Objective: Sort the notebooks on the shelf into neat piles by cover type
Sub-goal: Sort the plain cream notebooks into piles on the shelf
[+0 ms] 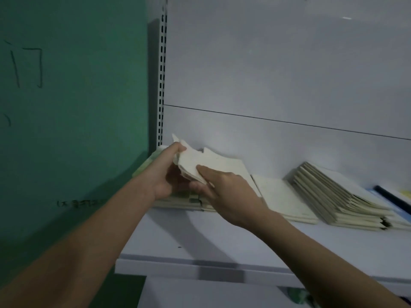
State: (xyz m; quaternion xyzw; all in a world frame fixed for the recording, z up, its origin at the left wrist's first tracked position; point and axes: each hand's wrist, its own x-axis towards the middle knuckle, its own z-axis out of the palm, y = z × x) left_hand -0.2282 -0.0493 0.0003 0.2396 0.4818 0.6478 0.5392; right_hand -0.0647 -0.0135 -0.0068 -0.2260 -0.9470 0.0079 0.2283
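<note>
Both hands hold a small bundle of cream notebooks (pixel 189 161), lifted and tilted above the leftmost pile (pixel 178 202) on the white shelf (pixel 200 238). My left hand (pixel 165 174) grips the bundle's left edge, thumb on top. My right hand (pixel 224 190) holds its lower right corner, thumb on the cover. A flat cream notebook pile (pixel 284 201) lies to the right. Farther right sits a slanted, fanned stack of cream notebooks (pixel 338 196). Blue-covered notebooks (pixel 398 203) show at the right edge.
A green wall (pixel 73 107) with dark writing stands left of the shelf. A slotted white upright (pixel 163 74) marks the shelf's left end, with a white back panel (pixel 278 74) behind. The shelf's front edge (pixel 200 266) is near my forearms.
</note>
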